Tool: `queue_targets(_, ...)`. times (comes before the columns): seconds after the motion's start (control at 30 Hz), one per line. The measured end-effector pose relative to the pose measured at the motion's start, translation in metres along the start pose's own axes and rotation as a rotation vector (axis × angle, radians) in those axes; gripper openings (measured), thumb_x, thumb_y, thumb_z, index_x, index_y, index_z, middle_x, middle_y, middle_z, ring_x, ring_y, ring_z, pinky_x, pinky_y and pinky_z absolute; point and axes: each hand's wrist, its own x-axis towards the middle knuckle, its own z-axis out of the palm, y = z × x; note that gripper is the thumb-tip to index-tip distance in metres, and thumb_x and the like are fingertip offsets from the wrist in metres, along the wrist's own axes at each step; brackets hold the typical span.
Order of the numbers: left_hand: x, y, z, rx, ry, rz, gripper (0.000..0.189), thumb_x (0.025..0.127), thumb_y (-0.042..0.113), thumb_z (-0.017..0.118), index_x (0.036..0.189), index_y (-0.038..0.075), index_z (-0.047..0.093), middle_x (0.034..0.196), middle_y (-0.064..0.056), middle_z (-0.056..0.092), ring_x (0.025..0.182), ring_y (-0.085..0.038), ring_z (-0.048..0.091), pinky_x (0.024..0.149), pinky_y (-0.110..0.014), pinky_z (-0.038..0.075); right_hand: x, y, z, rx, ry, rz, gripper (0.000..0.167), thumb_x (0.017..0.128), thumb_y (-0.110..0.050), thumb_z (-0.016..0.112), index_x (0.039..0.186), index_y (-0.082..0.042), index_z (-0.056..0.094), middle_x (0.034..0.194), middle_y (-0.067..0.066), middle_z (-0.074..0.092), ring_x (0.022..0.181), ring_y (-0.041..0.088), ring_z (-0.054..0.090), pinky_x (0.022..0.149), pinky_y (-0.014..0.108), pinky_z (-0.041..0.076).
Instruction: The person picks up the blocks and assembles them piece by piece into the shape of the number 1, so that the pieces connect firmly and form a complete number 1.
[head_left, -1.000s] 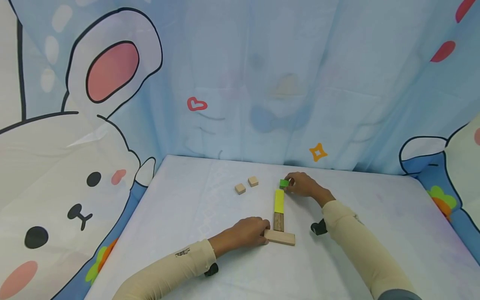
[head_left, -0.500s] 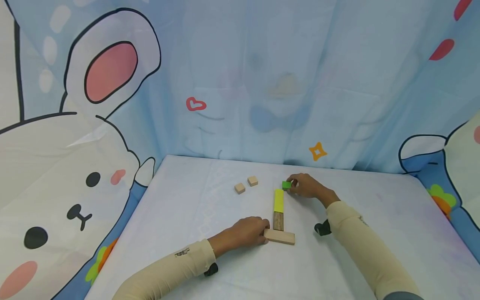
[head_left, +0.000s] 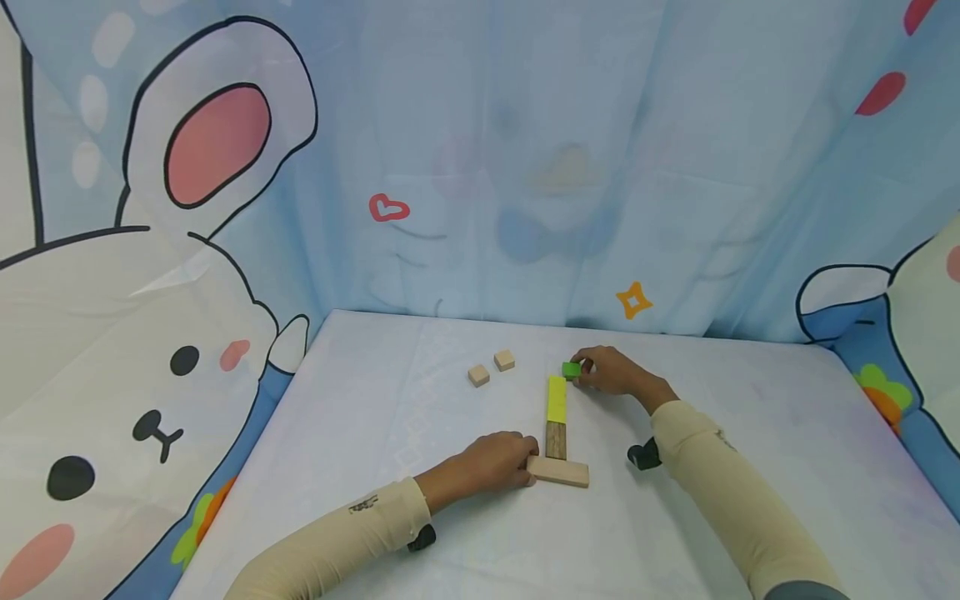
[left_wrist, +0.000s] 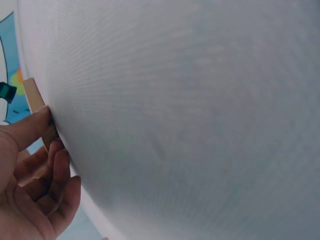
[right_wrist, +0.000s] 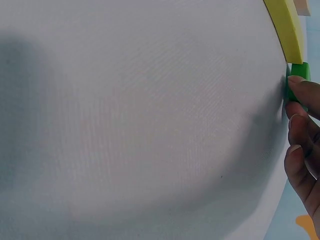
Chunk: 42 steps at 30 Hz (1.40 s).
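Observation:
My right hand (head_left: 609, 370) pinches a small green block (head_left: 571, 369) between thumb and fingers, just beyond the far end of a yellow block (head_left: 557, 400). In the right wrist view the green block (right_wrist: 300, 72) sits right at the yellow block's end. A dark brown wooden block (head_left: 556, 441) continues the line toward me. Across its near end lies a long pale wooden plank (head_left: 558, 472). The left end of that plank is held by my left hand (head_left: 495, 463); in the left wrist view, thumb and fingers pinch the plank (left_wrist: 35, 95).
Two pale wooden cubes (head_left: 491, 368) lie to the left of the yellow block on the white tabletop (head_left: 375, 383). A blue printed curtain (head_left: 465, 208) hangs behind the table. Each wrist carries a small black camera (head_left: 643, 455).
The right hand shifted the green block slightly right, then a little back to the left. The left hand stays on the plank. The view drifted slightly.

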Motion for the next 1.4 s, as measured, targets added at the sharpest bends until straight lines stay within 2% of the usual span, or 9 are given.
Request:
queue_targets(0.17, 0.0001, 0.0004, -0.0002, -0.009, 0.001, 0.003, 0.034, 0.091, 0.029, 0.076, 0.118, 0.012, 0.068, 0.083, 0.007, 0.062, 0.068, -0.002, 0.048, 0.060, -0.017, 0.041, 0.0013, -0.0015, 0.0018, -0.026, -0.001, -0.002, 0.038, 0.094, -0.019, 0.071, 0.125, 0.002, 0.063, 0.099, 0.010, 0.067, 0.085, 0.020, 0.057, 0.076, 0.034, 0.048)
queue_targets(0.5, 0.0007, 0.0004, 0.0005, -0.020, -0.006, -0.011, 0.033, 0.091, 0.029, 0.076, 0.118, 0.012, 0.068, 0.083, 0.008, 0.062, 0.068, -0.002, 0.049, 0.061, -0.017, 0.041, 0.0054, 0.0019, 0.0047, -0.016, 0.003, -0.026, 0.038, 0.093, -0.018, 0.072, 0.124, 0.003, 0.063, 0.095, 0.009, 0.066, 0.084, 0.019, 0.056, 0.075, 0.034, 0.048)
queue_targets(0.77, 0.0003, 0.0008, -0.0004, -0.014, -0.001, -0.005, 0.033, 0.090, 0.029, 0.076, 0.117, 0.012, 0.068, 0.083, 0.007, 0.062, 0.068, -0.003, 0.049, 0.060, -0.017, 0.041, 0.0075, 0.0052, 0.0056, 0.010, -0.031, 0.009, 0.043, 0.094, -0.018, 0.071, 0.130, 0.001, 0.059, 0.098, 0.009, 0.064, 0.086, 0.020, 0.056, 0.074, 0.033, 0.047)
queue_targets(1.4, -0.0001, 0.0016, -0.0008, -0.024, -0.015, -0.016, 0.033, 0.091, 0.029, 0.076, 0.118, 0.012, 0.068, 0.083, 0.007, 0.062, 0.068, -0.003, 0.049, 0.061, -0.017, 0.042, 0.0063, 0.0033, 0.0085, 0.022, -0.020, 0.018, 0.039, 0.094, -0.018, 0.070, 0.129, -0.001, 0.060, 0.098, 0.009, 0.064, 0.088, 0.021, 0.056, 0.078, 0.035, 0.047)
